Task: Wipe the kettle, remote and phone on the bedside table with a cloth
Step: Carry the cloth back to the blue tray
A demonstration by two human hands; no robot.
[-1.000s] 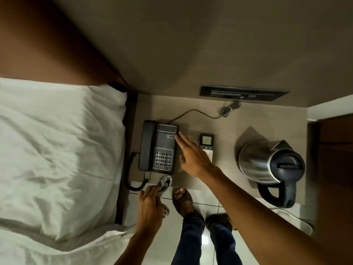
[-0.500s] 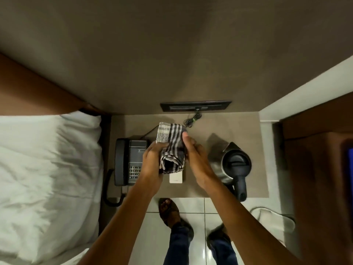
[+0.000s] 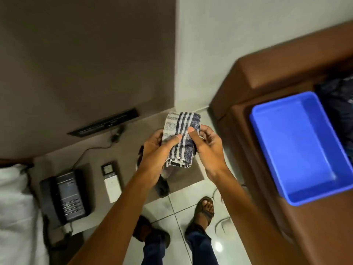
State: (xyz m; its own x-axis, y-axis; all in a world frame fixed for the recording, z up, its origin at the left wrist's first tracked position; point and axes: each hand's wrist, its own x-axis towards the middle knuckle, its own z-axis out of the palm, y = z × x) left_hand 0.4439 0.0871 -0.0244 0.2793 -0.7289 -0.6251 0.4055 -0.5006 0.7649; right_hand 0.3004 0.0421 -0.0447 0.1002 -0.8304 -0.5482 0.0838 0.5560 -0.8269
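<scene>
A folded striped cloth, grey-white with dark blue bands, is held up in front of me by both hands. My left hand grips its left side with the thumb on top; my right hand pinches its right edge. Below on the bedside table lie a black desk phone at the left and a white remote with a small screen beside it. The kettle is mostly hidden behind my left hand and the cloth; only its dark handle and a bit of its body show.
A blue plastic tub rests on a brown leather seat at the right. White bedding lies at the left. A dark wall socket strip with a cord sits behind the table. My sandalled feet stand on pale floor tiles.
My view has swung to the right, bringing the blue tub and brown seat into sight. Both hands still hold the cloth, now above the kettle instead of above the remote.
</scene>
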